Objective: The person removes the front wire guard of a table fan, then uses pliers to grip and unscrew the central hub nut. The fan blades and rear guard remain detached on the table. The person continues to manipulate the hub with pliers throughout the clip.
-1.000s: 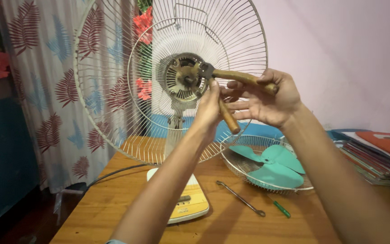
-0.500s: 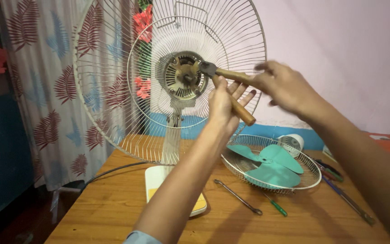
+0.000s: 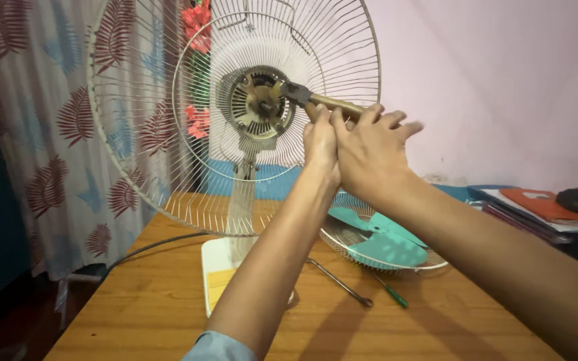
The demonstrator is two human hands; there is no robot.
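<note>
Both hands, left hand [image 3: 320, 137] and right hand [image 3: 369, 150], close round the brown-handled rusty pliers [image 3: 316, 100], whose tip apparently bites the round metal fan motor hub [image 3: 257, 103], steadying the grip

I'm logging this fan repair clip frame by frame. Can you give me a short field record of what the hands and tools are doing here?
left hand: gripping the rusty brown-handled pliers
right hand: closed over the left hand and the pliers' handles
pliers' head: at the rim of the round metal motor hub
fan: white wire rear guard, blade removed
table: wooden; teal fan blade in the detached wire guard, thin metal rod, green-handled screwdriver
</note>
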